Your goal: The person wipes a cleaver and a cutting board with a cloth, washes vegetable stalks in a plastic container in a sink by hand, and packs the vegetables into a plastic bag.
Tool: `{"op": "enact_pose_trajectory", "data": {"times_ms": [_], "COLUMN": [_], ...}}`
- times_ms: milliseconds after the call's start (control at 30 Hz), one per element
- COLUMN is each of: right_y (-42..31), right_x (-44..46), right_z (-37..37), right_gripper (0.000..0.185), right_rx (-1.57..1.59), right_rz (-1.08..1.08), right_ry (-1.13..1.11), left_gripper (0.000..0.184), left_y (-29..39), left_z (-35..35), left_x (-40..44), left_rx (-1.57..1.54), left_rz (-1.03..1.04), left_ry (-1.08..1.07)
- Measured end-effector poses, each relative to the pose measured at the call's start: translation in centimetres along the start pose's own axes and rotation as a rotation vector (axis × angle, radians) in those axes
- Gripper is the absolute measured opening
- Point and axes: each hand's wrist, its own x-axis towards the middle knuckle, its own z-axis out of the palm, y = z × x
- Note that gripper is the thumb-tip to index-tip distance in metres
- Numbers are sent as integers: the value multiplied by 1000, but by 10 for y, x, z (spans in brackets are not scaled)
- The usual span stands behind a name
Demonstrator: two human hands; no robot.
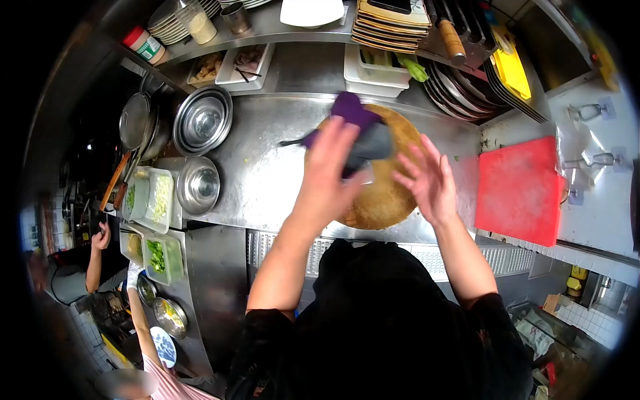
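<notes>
Stainless-steel counter gleams under the hands, with round shiny metal bowls along its left side and bare metal from there to the board. Further right, the left hand overlaps a crumpled purple and dark-grey cloth, motion-blurred, a thin dark end jutting leftward; I cannot tell whether the fingers grip it. It lies across the upper left of a thick, round, brown wooden chopping board. By the board's right edge, the right hand spreads its fingers, holding nothing. Bare counter separates it from a red rectangular cutting board.
</notes>
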Motion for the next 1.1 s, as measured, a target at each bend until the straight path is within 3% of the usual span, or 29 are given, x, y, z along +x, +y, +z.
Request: {"op": "enact_pose_trajectory", "data": {"times_ms": [33, 67, 133, 233, 433, 467, 567, 633, 700, 733, 833, 867, 967, 1100], "right_y": [0, 0, -7, -6, -28, -29, -11, -1, 8, 10, 22, 18, 19, 14], "right_x": [3, 6, 3, -2, -7, -4, 5, 18, 30, 35, 47, 45, 47, 35], "right_z": [0, 1, -8, -69, -85, -84, -104, -121, -145, -155, -174, -158, -132, -44], "right_gripper": [62, 62, 53, 45, 53, 69, 85, 89, 87, 70, 48, 33, 34, 39], "right_rx": [144, 287, 244, -43, -1224, -1412, -1977, -1977, -1972, -1843, -1825, -1828, -1726, -1680], "right_rz": [72, 145, 255, 57, -60, 28, -398, -387, -331, -464, -493, -621, -496, -730], "right_ry": [-6, -2, 165, 183, 11, -25, -219, -296, -349, -345, -262, -269, -209, -291], "left_gripper": [74, 73, 71, 66, 58, 57, 46, 35, 38, 40, 46, 46, 47, 48], "left_y": [17, 17, -1, -23, -60, -64, -74, -81, -78, -86, -96, -101, -109, -113], "left_z": [6, 19, 48, 88, 125, 117, 89, 76, 64, 64, 64, 68, 79, 83], "left_x": [-6, -15, -43, -87, -128, -127, -137, -159, -174, -187, -208, -215, -224, -228], "left_rx": [59, 95, 180, 310, 326, 266, -180, -493, -679, -763, -902, -917, -900, -843], "left_rz": [-12, -39, -189, -461, -628, -671, -849, -954, -1032, -1052, -1075, -1065, -1051, -1056], "left_ry": [-138, -127, -143, -202, -119, -127, -36, 17, 31, 49, 67, 71, 80, 69]}}
